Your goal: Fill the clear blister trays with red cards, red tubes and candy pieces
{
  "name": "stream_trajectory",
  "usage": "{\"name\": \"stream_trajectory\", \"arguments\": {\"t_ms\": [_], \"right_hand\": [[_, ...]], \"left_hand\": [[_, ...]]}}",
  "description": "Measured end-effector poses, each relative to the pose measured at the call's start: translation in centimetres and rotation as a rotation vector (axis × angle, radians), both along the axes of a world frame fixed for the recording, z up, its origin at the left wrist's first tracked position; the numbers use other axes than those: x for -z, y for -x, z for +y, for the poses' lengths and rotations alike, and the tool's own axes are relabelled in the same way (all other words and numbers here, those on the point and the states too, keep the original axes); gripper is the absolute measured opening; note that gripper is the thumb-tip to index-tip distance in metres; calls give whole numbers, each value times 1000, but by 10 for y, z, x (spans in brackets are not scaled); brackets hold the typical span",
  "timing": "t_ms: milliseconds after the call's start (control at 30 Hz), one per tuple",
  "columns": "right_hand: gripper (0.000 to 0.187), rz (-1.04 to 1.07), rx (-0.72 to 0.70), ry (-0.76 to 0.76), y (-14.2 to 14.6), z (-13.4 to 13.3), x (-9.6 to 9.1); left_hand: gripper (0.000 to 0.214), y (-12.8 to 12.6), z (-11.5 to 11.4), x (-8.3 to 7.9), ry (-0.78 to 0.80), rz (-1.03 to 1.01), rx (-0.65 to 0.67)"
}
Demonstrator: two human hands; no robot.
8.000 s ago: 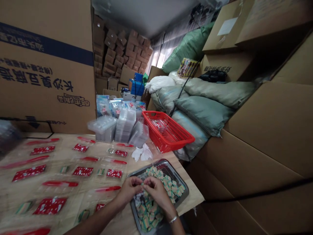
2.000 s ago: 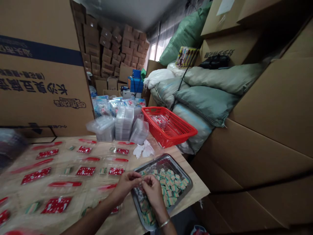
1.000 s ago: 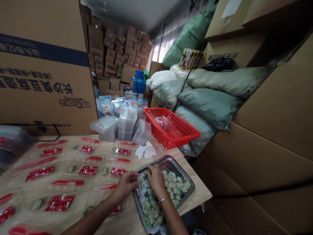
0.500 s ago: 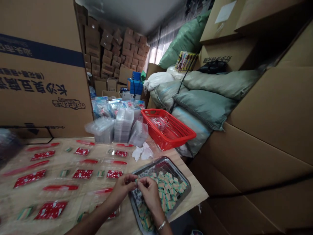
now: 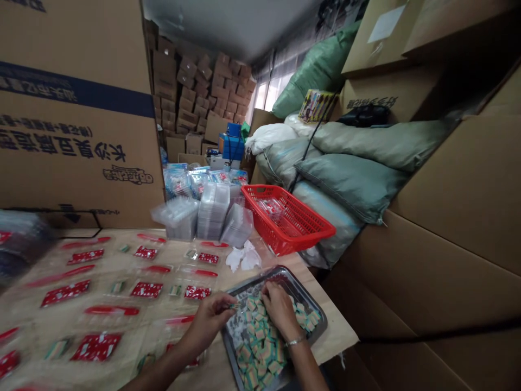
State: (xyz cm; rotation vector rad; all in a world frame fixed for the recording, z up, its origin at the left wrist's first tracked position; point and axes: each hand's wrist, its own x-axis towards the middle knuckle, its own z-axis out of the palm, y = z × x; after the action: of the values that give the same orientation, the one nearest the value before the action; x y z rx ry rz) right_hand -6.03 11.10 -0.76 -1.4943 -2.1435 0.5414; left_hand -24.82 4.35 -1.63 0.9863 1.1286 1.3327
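A grey metal tray [image 5: 310, 296] at the table's near right corner holds several small green, orange and white striped blocks [image 5: 260, 347]. My right hand [image 5: 279, 307] reaches down into the tray with its fingers curled among the blocks near the far side. My left hand [image 5: 209, 320] hovers at the tray's left rim, fingers pinched on one small striped block. Clear plastic packs with red cards [image 5: 146, 289] lie in rows on the table to the left, some with a striped block inside.
A red plastic basket [image 5: 288, 220] stands beyond the tray at the table's edge. Stacks of clear plastic shells [image 5: 211, 212] and a white glove [image 5: 243, 258] lie behind the packs. Large cardboard boxes [image 5: 73, 108] wall in the left and right; green sacks [image 5: 350, 179] pile up behind the basket.
Half a second ago both hands met over the tray's left rim. My right hand has since moved away to the right and down into the blocks; my left hand stays pinched by the rim.
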Motion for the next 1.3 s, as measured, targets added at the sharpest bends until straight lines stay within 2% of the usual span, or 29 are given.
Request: {"name": "stream_trajectory", "arguments": {"t_ms": [100,167,200,367,467,533,667,733,833,933,1033,1067,1100,1133,1200,1233,1300], "right_hand": [[6,415,-184,257,19,-23,-5],[10,569,-246,358,33,-37,-7],[11,594,-245,358,40,-43,-7],[15,571,-204,276,59,-57,-6],[16,573,-203,269,69,-61,-5],[16,518,-219,175,74,-65,-3],[17,437,-324,-50,80,-72,10],[22,442,-412,-47,85,-69,18],[21,452,-587,98,115,-60,25],[23,482,-678,343,166,-71,18],[19,507,-765,522,221,-95,8],[16,521,-788,547,239,-103,6],[14,536,-807,559,256,-110,4],[12,548,-819,561,272,-116,3],[8,561,-850,556,305,-128,2],[6,568,-876,554,321,-135,2],[3,543,-960,538,355,-152,1]], "left_hand": [[23,3,2,2,66,-57,-36],[24,6,2,0,99,-94,-43],[24,8,0,-2,114,-106,-34],[29,22,-15,-13,173,-139,70],[32,30,-21,-10,167,-139,72],[31,34,-24,-6,168,-149,39],[41,42,-38,-4,119,-257,-40],[49,49,-47,-4,86,-316,-79],[54,69,-65,-4,50,-259,-211],[46,100,-97,-9,38,-128,-391],[34,147,-149,-15,37,61,-475],[29,168,-169,-16,36,189,-534],[25,189,-190,-16,34,367,-654],[26,211,-210,-14,40,548,-829],[28,251,-248,-6,69,838,-1069],[30,266,-263,0,102,925,-1146],[33,287,-285,13,163,1007,-1164]]}}
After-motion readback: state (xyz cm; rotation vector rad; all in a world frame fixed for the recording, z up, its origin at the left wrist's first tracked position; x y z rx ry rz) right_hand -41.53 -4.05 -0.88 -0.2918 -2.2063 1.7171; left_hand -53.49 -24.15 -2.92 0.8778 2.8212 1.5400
